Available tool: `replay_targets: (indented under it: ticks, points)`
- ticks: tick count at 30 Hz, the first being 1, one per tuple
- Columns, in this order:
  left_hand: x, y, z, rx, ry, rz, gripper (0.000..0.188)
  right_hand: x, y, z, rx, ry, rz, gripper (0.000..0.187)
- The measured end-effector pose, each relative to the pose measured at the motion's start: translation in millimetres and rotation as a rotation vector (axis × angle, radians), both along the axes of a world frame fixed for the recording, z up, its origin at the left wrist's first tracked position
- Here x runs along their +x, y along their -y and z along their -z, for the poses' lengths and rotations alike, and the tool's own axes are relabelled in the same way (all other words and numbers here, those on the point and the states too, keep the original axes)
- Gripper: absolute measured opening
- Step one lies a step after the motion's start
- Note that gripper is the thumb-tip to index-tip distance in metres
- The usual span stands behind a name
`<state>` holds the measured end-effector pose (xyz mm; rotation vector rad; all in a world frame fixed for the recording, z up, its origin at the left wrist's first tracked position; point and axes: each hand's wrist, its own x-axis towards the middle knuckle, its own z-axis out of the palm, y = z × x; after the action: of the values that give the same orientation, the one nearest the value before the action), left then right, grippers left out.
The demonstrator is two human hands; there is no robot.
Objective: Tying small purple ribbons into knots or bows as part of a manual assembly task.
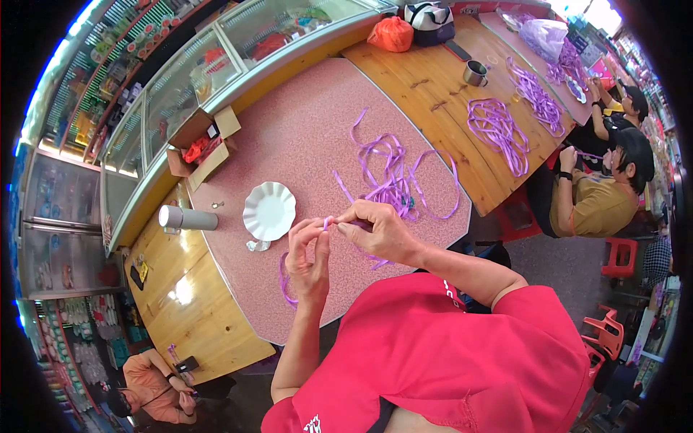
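Observation:
Above the pink speckled table [267, 133] my two hands meet at a purple ribbon [328, 222]. The fingers of my left hand [309, 260] are closed on it, where it makes a small loop or fold at the fingertips. My right hand [382, 229] pinches the same ribbon close beside, thumb against forefinger. A length of ribbon [284, 280] hangs down by my left wrist. Just beyond my right hand lies a loose tangle of purple ribbon [386, 169], with a small teal thing partly under it. The exact fold between the fingertips is too small to make out.
Left of my hands are a white scalloped plate [269, 211], crumpled foil [258, 246] and a grey tumbler [189, 218]. An open cardboard box [203, 148] stands farther back. More ribbon bundles [498, 136] and a metal mug [475, 73] are on the wooden table. Other people sit right and lower left.

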<state>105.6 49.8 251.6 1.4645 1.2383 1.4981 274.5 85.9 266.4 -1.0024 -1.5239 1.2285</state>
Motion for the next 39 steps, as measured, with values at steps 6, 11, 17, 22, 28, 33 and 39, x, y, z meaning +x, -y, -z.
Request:
replay_targets:
  ticks: [6,11,17,22,28,33,39]
  points:
    - [1.8,-7.2,-23.1,0.344,-0.832,-0.053,0.02,3.8,-8.5,15.0,-0.252,-0.009,-0.026,0.028]
    - [1.4,-8.1,-28.0,0.356,-0.907,0.001,0.024,4.1,-11.6,11.5,-0.51,-0.07,-0.128,0.032]
    - [-0.1,-7.3,-17.5,0.334,-0.783,0.037,0.019,-4.3,-6.2,15.7,-0.599,-0.178,-0.138,0.028]
    - [14.5,1.4,-11.8,0.113,-0.339,-0.005,0.011,-12.8,1.9,9.2,-0.564,-0.333,-0.051,0.018]
    - [18.5,1.9,-4.6,-0.243,0.674,0.169,0.005,-17.9,8.6,-1.8,-0.417,-0.424,-0.036,0.015]
    - [9.6,-2.6,-3.5,-0.36,1.009,0.383,0.005,-16.1,14.6,-0.1,0.122,-0.131,0.058,0.009]
    - [4.6,-0.1,-7.5,-0.508,0.913,0.31,0.009,4.3,1.9,1.6,0.712,0.213,0.036,0.02]
